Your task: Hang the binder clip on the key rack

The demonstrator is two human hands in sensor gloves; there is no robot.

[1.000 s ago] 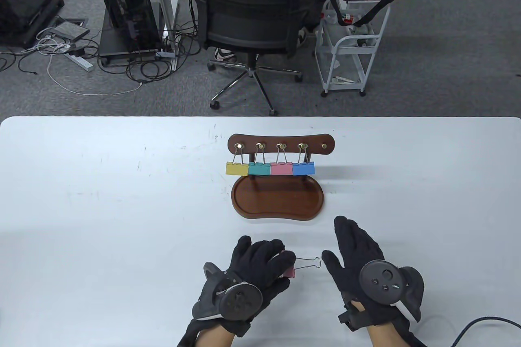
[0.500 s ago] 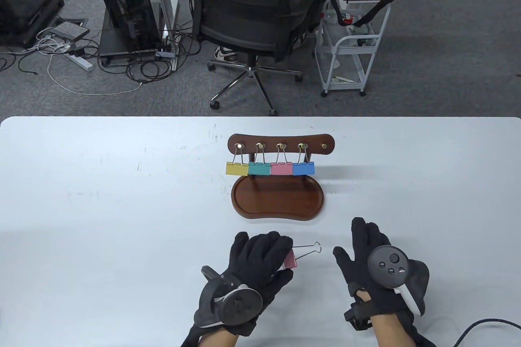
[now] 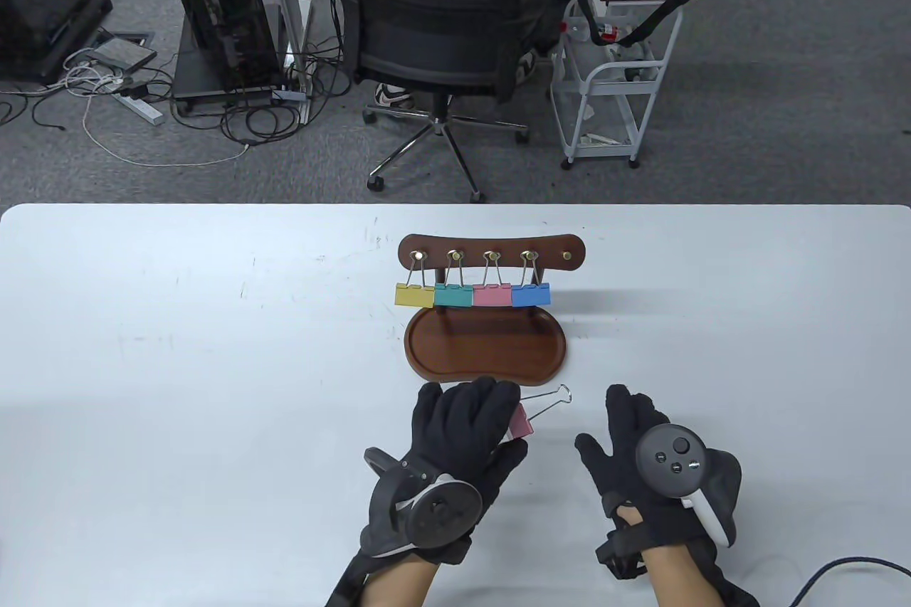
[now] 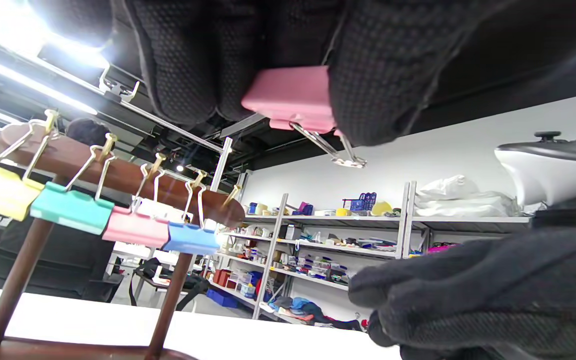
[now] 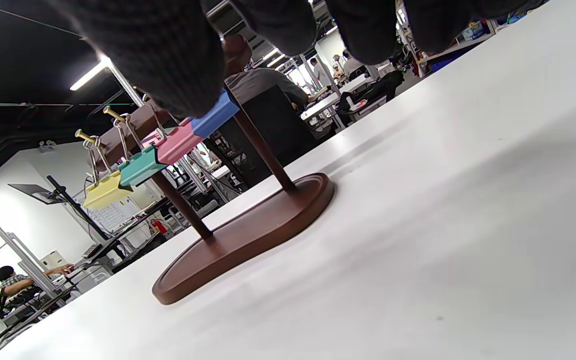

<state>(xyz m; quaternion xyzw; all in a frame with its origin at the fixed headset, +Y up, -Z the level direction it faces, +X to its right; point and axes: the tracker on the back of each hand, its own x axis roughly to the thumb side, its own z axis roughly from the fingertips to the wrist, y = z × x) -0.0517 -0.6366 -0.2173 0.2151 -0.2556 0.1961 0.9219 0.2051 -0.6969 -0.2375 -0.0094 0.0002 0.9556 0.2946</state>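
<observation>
A brown wooden key rack [image 3: 491, 252] stands at the table's middle on an oval base [image 3: 486, 349]. Yellow [image 3: 413, 294], teal [image 3: 453, 294], pink [image 3: 492, 295] and blue [image 3: 530, 294] binder clips hang on its hooks; the rightmost hook [image 3: 567, 255] is bare. My left hand [image 3: 470, 425] grips a pink binder clip [image 3: 521, 420] just in front of the base, its wire handle [image 3: 551, 399] pointing up-right. The left wrist view shows the clip [image 4: 290, 95] pinched between fingers. My right hand [image 3: 630, 433] is open and empty to the clip's right.
The rack also shows in the left wrist view [image 4: 113, 170] and the right wrist view [image 5: 238, 50]. An office chair [image 3: 438, 16] and a white cart [image 3: 612, 66] stand beyond the table's far edge. A black cable [image 3: 847, 564] lies at the bottom right.
My left hand has lifted the pink clip and moved it forward and right toward the rack's base. My right hand turned and drew back a little.
</observation>
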